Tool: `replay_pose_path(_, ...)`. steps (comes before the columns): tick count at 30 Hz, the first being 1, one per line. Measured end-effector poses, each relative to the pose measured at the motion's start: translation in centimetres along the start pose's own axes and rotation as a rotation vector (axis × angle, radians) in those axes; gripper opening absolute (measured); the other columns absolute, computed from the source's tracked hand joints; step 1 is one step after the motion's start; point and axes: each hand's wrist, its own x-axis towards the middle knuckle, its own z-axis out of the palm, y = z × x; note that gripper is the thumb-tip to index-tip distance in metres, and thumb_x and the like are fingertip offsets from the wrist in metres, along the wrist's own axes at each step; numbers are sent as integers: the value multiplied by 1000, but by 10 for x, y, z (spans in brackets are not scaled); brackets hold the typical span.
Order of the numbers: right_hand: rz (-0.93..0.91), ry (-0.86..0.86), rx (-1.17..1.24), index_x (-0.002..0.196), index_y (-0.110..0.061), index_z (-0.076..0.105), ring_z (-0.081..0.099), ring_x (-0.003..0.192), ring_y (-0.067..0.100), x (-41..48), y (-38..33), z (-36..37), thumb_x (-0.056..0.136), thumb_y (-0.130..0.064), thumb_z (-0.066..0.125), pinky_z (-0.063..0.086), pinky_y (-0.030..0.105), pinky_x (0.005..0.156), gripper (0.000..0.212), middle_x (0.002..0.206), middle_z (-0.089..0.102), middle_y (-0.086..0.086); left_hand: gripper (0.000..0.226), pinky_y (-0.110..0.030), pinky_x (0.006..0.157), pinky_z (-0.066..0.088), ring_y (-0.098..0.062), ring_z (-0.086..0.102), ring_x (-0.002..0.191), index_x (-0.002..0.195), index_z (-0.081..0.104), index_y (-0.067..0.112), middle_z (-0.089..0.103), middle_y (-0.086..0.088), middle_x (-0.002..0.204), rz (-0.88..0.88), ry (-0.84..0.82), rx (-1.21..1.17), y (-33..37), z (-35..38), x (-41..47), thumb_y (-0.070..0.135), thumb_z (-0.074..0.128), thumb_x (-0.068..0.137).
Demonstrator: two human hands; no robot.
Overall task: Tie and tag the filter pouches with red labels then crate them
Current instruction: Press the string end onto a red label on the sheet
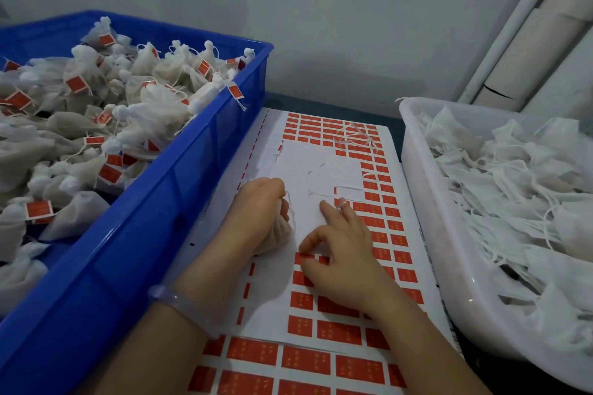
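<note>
The left grip [256,212] is closed round a filled filter pouch [282,234] near the label sheet's [321,170] left edge. The right grip [343,253], narrow, pinches a red label [305,258]. The pouch looks soft and light, best held by its gathered neck.

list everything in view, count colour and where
blue crate: one, blue, left
tagged pouches: many, off-white with red labels, piled in the blue crate
label sheets: at least two overlapping, white with red labels, centre
string scraps: a few, white, far end of the sheets
white tub: one, translucent white, right
untagged pouches: many, white, in the white tub
tubes: several, white and beige, top right
pouch: one, beige, under the left grip
bracelet: one, clear, left wrist
left grip: bare hand, curled round the pouch
right grip: bare hand, thumb and forefinger at a red label
</note>
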Motion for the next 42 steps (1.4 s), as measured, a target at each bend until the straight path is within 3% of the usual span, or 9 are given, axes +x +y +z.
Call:
replay_pose_path(11,-49,41,-2,83,-47,39,-16,141,8,1,5,7,86,-35,54,-17,39,110,19,155,2,-16,61,-24,106,26,-12,34,105,142,25,19,34,2,143,13,4,58,-3,3,1,32,55,91)
replay_pose_path(16,-95,102,-1,114,-47,48,-12,141,6,-1,9,9,88,-35,51,-16,36,108,29,155,4,-19,49,-20,87,31,-10,33,96,133,36,18,42,2,112,7,82,-134,-3,2,0,29,58,90)
replay_pose_path(20,-102,175,-5,102,-40,64,-2,141,6,-2,8,10,88,-33,53,-12,34,108,19,152,17,-20,35,-20,64,46,-11,49,64,111,53,-12,53,4,70,215,341,-268,-1,16,-12,17,47,93)
replay_pose_path(24,-89,184,59,86,-42,58,7,141,6,-2,6,9,81,-35,52,-3,36,114,11,149,27,-19,53,-22,100,33,-12,33,95,137,33,17,43,0,129,21,85,-51,-2,1,-11,31,57,91)
replay_pose_path(28,-88,161,66,104,-47,54,4,141,6,-4,5,9,74,-43,40,-3,39,114,34,150,21,-21,30,-23,86,35,-12,40,88,116,47,15,46,0,107,60,139,-264,-5,7,-9,28,57,91)
replay_pose_path(31,-100,164,-16,103,-43,62,3,141,8,-2,5,11,85,-43,47,-6,39,114,24,151,20,-20,27,-34,79,46,-13,49,69,97,57,-7,56,-2,78,165,308,-576,-5,18,-17,17,48,90)
replay_pose_path(34,-74,191,-17,97,-40,63,6,141,9,-1,4,11,89,-38,53,-5,37,114,13,151,23,-19,47,-26,102,34,-12,34,94,135,36,10,46,-1,116,28,103,-280,-5,6,-11,25,52,93)
replay_pose_path(37,-64,205,-87,101,-37,61,2,142,10,0,1,13,92,-39,47,-8,37,114,17,153,19,-16,58,-24,106,27,-11,26,98,142,25,18,36,0,139,-54,49,-139,-2,0,-5,29,55,92)
replay_pose_path(42,-55,136,-182,114,-33,53,-10,142,13,2,-1,13,97,-38,34,-14,37,112,26,156,5,-11,59,-24,106,27,-10,27,97,141,27,18,39,0,135,-12,42,-37,-1,3,1,30,57,91)
